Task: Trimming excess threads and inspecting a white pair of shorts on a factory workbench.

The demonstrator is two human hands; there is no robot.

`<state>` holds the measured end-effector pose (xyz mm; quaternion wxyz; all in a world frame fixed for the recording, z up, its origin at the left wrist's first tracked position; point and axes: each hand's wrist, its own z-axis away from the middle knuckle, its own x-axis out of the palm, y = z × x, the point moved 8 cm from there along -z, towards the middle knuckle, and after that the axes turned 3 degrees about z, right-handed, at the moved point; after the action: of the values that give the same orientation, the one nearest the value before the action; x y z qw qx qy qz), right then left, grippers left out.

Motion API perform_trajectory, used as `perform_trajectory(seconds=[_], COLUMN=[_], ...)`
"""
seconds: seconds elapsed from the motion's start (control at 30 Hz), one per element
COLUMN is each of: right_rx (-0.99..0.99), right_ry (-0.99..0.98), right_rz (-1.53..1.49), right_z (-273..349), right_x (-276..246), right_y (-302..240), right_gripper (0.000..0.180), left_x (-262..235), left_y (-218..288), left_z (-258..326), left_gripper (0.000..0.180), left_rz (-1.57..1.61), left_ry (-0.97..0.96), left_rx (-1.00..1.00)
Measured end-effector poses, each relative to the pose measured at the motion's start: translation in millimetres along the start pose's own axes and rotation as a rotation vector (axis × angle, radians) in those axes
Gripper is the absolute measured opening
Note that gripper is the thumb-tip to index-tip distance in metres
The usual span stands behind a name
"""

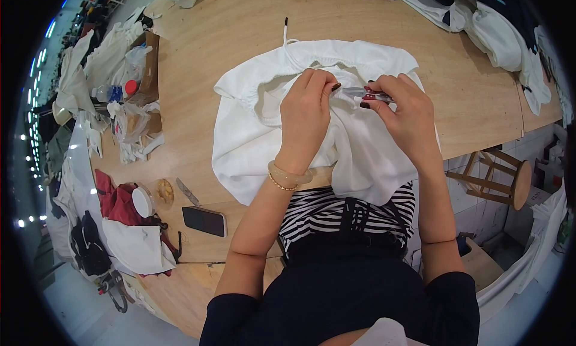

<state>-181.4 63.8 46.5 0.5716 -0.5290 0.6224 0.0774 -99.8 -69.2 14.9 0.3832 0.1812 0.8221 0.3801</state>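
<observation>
A white garment (246, 148) with a gathered, elastic-looking waistband lies spread on the wooden table, its near edge hanging toward my lap. From its far side sticks out a white drawstring (288, 44) with a dark tip. My left hand (307, 109) is closed in a pinch on the fabric at the gathered opening. In my right hand (408, 109) are small thread snips (377, 96) with silvery blades and red on the handle. Their blades point left, close to the left fingertips. What exactly lies between the blades is too small to make out.
On the left lie a dark phone (204, 221), a knife-like metal blade (188, 191), a round jar (163, 192) and red cloth (117, 199). Farther back stand a cardboard box (150, 70) and a plastic bottle (109, 93). White garments (492, 37) lie far right; a wooden stool (495, 177) stands below.
</observation>
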Motion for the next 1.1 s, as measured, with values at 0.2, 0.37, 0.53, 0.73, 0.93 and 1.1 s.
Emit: perform_trajectory(seconds=[0.2, 0.37, 0.53, 0.73, 0.93, 1.1], right_rx=[-0.024, -0.05, -0.054, 0.239, 0.422, 0.473], right_ry=[0.007, 0.013, -0.001, 0.156, 0.21, 0.182], right_rz=[0.037, 0.068, 0.097, -0.361, -0.61, -0.647], right_z=[-1, -1, -2, 5, 23, 35], right_x=[6, 8, 10, -6, -3, 8], right_y=[-5, -7, -9, 34, 72, 73], right_gripper=[0.016, 0.017, 0.019, 0.018, 0.015, 0.017], left_x=[0, 0, -2, -19, 40, 54], left_y=[2, 4, 2, -7, -30, -40], left_z=[1, 1, 3, 46, 93, 79], left_gripper=[0.001, 0.002, 0.003, 0.009, 0.019, 0.018], left_rz=[-0.041, -0.041, -0.027, 0.478, 1.18, 1.461], left_ry=[-0.002, 0.001, 0.004, 0.184, -0.037, 0.133], left_rx=[0.028, 0.028, 0.024, -0.353, -1.041, -1.149])
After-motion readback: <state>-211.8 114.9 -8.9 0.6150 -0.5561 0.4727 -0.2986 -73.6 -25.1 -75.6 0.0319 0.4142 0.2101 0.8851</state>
